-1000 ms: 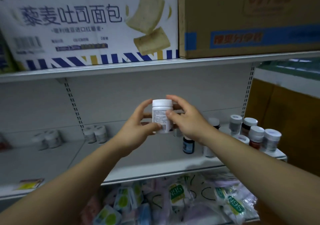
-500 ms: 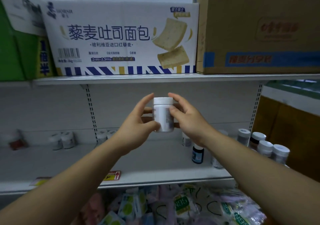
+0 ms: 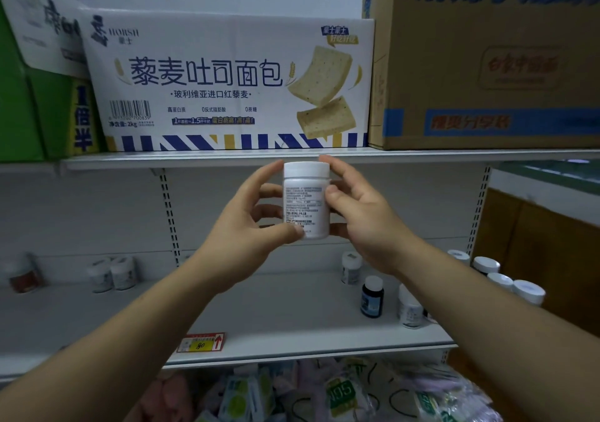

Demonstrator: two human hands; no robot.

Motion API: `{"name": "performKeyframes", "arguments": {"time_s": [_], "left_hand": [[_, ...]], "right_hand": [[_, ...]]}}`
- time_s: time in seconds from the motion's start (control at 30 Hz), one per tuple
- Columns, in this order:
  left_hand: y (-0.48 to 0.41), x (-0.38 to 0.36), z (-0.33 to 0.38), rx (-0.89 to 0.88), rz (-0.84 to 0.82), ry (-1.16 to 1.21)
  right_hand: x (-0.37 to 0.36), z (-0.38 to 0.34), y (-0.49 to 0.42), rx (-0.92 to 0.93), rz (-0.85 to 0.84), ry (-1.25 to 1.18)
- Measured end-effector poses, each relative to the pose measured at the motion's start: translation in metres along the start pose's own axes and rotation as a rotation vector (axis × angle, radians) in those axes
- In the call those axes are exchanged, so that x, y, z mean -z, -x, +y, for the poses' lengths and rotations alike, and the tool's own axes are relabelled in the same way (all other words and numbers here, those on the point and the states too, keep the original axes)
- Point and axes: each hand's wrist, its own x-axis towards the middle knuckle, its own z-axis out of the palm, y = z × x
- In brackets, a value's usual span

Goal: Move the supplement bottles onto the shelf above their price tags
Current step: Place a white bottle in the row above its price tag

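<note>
1. I see the white bottle point(image 3: 306, 204), white-capped and upright with its fine-print label facing me, pinched in the air between my left hand point(image 3: 246, 227) and right hand point(image 3: 360, 220).
2. The dark bottle point(image 3: 372, 296) stands upright on the shelf point(image 3: 276, 317), right of centre, with a pale bottle point(image 3: 409, 308) just beside it.
3. A bottle pair point(image 3: 112, 274) stands at the back left.
4. The price tag point(image 3: 201, 342), red and yellow, sits on the shelf's front lip.
</note>
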Motion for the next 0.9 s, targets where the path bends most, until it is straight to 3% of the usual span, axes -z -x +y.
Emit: {"name": "performKeyframes", "arguments": {"time_s": [0.23,0.37,0.57,0.9], "left_hand": [[0.003,-0.007,0.011,-0.120,0.036,-0.012],[0.001,-0.006,0.015,-0.108,-0.027,0.125],[0.003,-0.013,0.021,-0.144,0.043,0.030],[0.001,-0.009,0.033,-0.209,0.005,0.064]], "right_hand": [[0.000,-0.015,0.006,0.115,-0.013,0.067],[0.002,-0.017,0.006,0.089,-0.015,-0.052],[0.004,-0.022,0.007,0.115,-0.021,0.053],[0.008,-0.035,0.009,0.129,-0.008,-0.049]]}}
